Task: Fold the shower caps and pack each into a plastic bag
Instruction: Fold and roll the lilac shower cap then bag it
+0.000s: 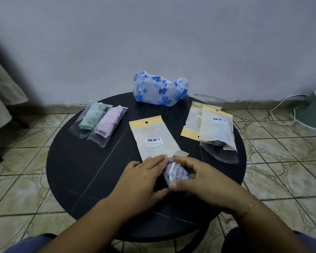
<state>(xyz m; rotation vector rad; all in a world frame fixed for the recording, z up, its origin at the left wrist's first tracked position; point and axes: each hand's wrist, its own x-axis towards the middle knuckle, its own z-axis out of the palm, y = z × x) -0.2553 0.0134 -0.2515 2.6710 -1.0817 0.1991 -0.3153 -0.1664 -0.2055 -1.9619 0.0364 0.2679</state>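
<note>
On the round black table (80,170) a folded blue-patterned shower cap (175,173) lies near the front, at the open mouth of a frosted plastic bag (153,137) with a yellow header and barcode label. My left hand (144,178) has its fingertips on the bag's open edge and beside the cap. My right hand (195,174) grips the folded cap, thumb under it. An unfolded white cap with blue flowers (159,89) sits at the table's far edge.
Two clear bags holding a green cap (91,115) and a pink cap (109,122) lie at the left. Two yellow-header bags (216,128) overlap at the right, one with something blue inside. Tiled floor surrounds the table; a white cable (281,110) runs at the right.
</note>
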